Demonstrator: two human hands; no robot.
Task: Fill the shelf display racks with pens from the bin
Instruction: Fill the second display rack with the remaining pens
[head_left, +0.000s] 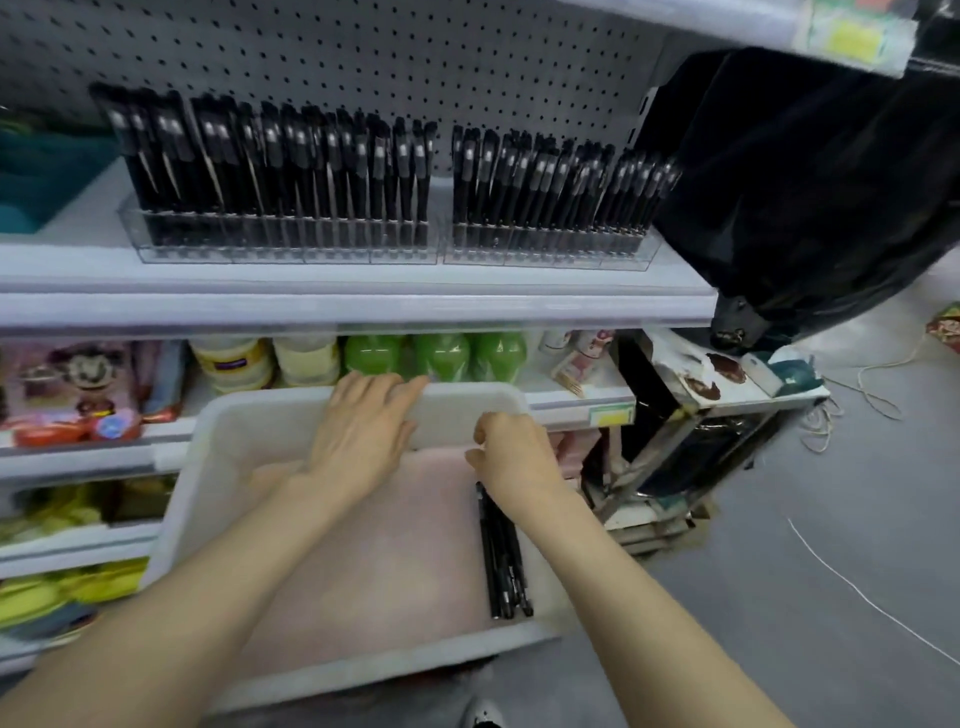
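Left hand (366, 426) open, palm down, fingers spread over the far rim of the white bin (218, 467). Right hand (511, 454) loosely curled at the bin's right wall, gripping nothing visible. Loose black pens (501, 561) along the bin floor's right side. 2 clear display racks (291, 244) on the shelf (311, 306), packed with upright black pens. Shelf labels too blurred to read.

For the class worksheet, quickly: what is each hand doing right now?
Left hand: open, flat on the bin rim, holding nothing.
Right hand: fingers curled; whether it holds anything cannot be told.
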